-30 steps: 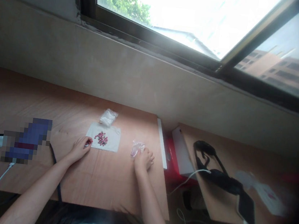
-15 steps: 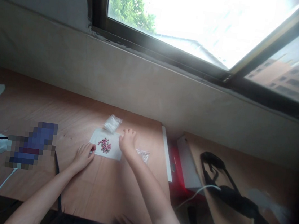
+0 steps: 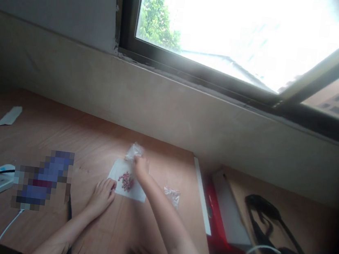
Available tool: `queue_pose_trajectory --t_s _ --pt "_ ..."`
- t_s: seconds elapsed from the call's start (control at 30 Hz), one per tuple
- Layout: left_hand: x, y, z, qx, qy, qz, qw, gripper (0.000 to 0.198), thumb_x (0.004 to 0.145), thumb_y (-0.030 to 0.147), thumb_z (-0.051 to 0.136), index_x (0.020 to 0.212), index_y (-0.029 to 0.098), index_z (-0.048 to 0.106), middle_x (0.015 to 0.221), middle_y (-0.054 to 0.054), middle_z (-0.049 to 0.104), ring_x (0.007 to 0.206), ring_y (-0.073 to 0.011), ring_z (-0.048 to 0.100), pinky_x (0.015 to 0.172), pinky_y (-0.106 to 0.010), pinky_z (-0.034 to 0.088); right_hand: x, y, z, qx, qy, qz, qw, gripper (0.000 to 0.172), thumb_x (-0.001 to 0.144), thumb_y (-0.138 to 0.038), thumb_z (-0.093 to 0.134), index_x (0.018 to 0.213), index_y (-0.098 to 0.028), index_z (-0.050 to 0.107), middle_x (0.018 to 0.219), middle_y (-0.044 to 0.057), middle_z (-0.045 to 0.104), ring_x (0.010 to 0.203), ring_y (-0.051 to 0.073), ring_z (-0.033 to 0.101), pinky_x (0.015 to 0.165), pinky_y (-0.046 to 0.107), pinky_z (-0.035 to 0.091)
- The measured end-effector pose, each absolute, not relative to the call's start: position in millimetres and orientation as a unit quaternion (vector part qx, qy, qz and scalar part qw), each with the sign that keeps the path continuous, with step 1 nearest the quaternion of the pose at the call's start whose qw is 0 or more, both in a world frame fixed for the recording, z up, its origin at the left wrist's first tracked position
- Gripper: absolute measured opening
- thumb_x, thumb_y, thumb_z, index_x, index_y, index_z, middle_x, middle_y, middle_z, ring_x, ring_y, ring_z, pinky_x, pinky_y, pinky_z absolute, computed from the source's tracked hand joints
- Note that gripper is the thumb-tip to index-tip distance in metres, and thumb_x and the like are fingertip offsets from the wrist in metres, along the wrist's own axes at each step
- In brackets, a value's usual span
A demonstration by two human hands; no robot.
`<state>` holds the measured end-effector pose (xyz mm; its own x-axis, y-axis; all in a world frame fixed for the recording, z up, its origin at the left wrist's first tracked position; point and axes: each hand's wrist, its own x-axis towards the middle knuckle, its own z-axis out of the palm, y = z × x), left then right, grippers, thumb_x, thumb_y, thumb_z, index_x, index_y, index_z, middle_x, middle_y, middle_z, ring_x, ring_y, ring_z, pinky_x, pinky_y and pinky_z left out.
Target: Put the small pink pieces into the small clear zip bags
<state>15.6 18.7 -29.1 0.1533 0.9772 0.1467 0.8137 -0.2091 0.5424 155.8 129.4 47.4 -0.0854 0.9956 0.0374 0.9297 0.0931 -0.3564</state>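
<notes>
My right fingers [image 3: 137, 161] pinch the lower edge of a clear plastic bag [image 3: 134, 151]; it looks thin, light and limp, best taken by that edge. It sits at the top of a white paper sheet [image 3: 117, 171] on the worktop [image 3: 87, 145]. My left fingers [image 3: 109, 187] curl at the sheet's edge, beside a heap of small pink beads [image 3: 126, 181] that seem apt to roll; whether they hold anything, I cannot tell. A second bag [image 3: 171, 196] lies right of the sheet.
</notes>
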Motion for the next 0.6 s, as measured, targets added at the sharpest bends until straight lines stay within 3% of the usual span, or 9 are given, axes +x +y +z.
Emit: queue_pose_trajectory --t_s 0.1,0.33,0.6 --pt "15.8 18.4 -28.4 0.739 0.606 0.235 0.174 0.013 0.070 0.014 0.038 0.077 0.019 0.048 0.076 -0.004 0.051 0.077 -0.0197 0.047 0.070 -0.032 0.034 162.7 127.1 51.2 -0.646 -0.744 0.113 0.132 0.021 0.072 -0.014 0.043 0.068 -0.018 0.064 0.071 0.006 0.063 0.067 0.016 0.052 0.059 0.023 0.031" --pt "17.4 16.5 -22.7 0.736 0.611 0.239 0.168 0.013 0.071 0.014 0.037 0.077 0.018 0.048 0.076 -0.003 0.051 0.077 -0.0195 0.046 0.070 -0.031 0.034 175.2 123.7 63.3 -0.647 -0.705 0.137 0.256 0.024 0.072 -0.015 0.044 0.081 -0.021 0.066 0.079 0.005 0.065 0.073 0.016 0.054 0.067 0.023 0.034" --pt "15.0 16.8 -24.1 0.723 0.613 0.255 0.189 0.012 0.068 0.014 0.039 0.074 0.018 0.049 0.075 -0.003 0.052 0.077 -0.0199 0.047 0.070 -0.032 0.036 204.4 74.3 92.9 -0.651 -0.488 0.215 0.541 0.024 0.075 -0.026 0.037 0.082 -0.014 0.057 0.086 0.008 0.060 0.084 0.016 0.052 0.077 0.028 0.036"
